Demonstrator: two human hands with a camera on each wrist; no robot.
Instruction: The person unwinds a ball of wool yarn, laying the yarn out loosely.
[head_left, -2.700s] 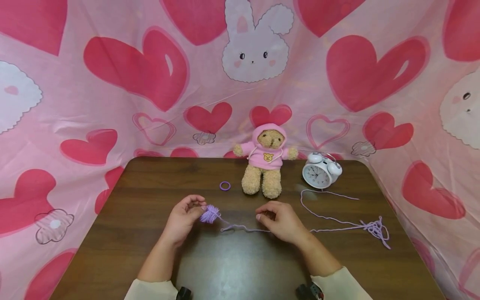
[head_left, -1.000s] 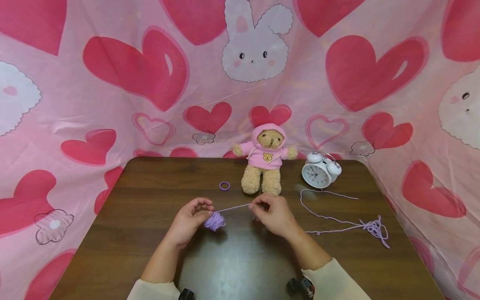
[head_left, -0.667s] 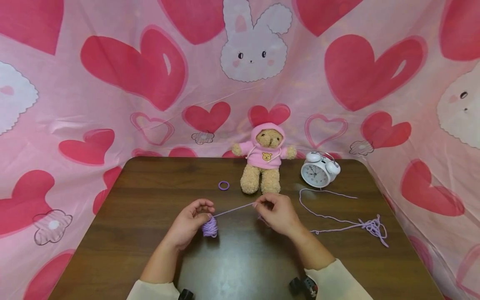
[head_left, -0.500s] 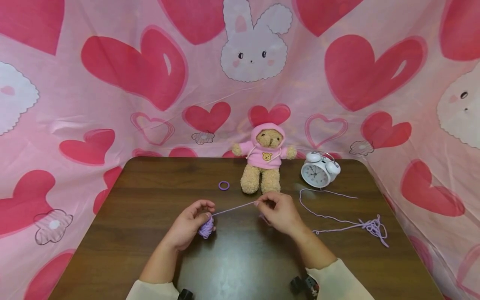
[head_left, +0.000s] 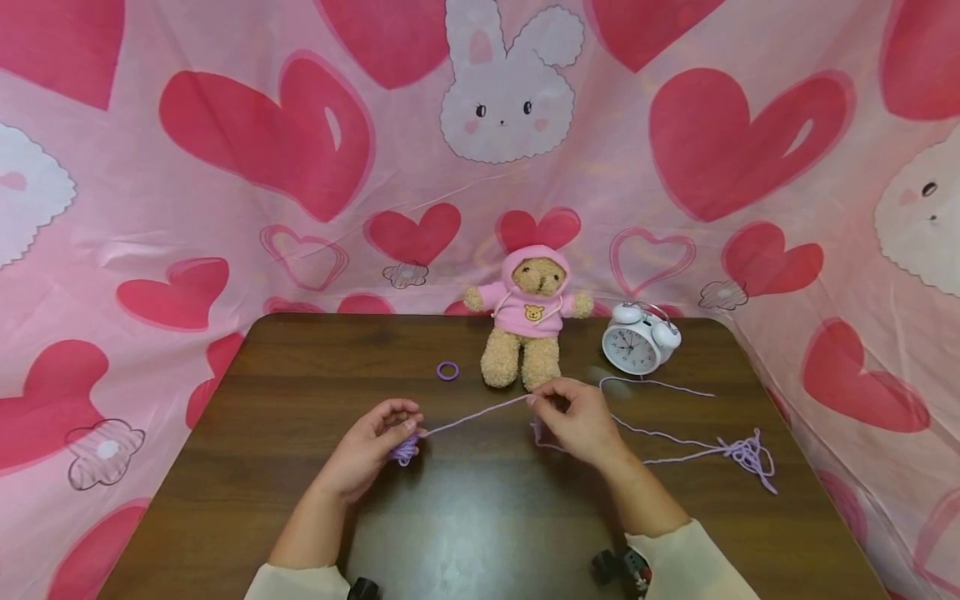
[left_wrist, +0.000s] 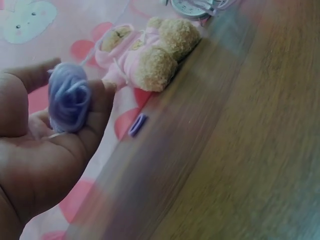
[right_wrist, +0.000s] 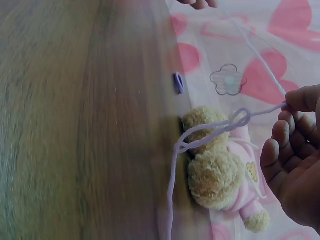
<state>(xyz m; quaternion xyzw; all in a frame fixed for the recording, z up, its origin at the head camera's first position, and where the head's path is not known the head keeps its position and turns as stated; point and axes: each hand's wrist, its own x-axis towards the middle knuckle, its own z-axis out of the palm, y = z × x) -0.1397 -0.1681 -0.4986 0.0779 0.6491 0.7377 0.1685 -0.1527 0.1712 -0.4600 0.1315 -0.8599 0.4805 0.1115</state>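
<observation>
My left hand [head_left: 365,446] grips a small wound ball of lilac yarn [left_wrist: 69,100] between thumb and fingers. From the ball a strand of yarn [head_left: 480,412] runs up to my right hand [head_left: 577,418], whose thumb and forefinger pinch it. Below that pinch, in the right wrist view, a looped, twisted length of yarn [right_wrist: 215,131] hangs toward the table. Farther right on the table, the yarn ends in a loose tangle [head_left: 750,457].
A teddy bear in a pink hoodie [head_left: 531,312] sits at the table's back, beside a white alarm clock [head_left: 632,350]. A purple ring [head_left: 447,371] lies left of the bear. Pink heart-print cloth [head_left: 300,167] hangs behind the brown table [head_left: 465,533].
My right hand has picked up the strand from the table and moved right and slightly away, lengthening the span between hands. The yarn ball has turned in my left hand.
</observation>
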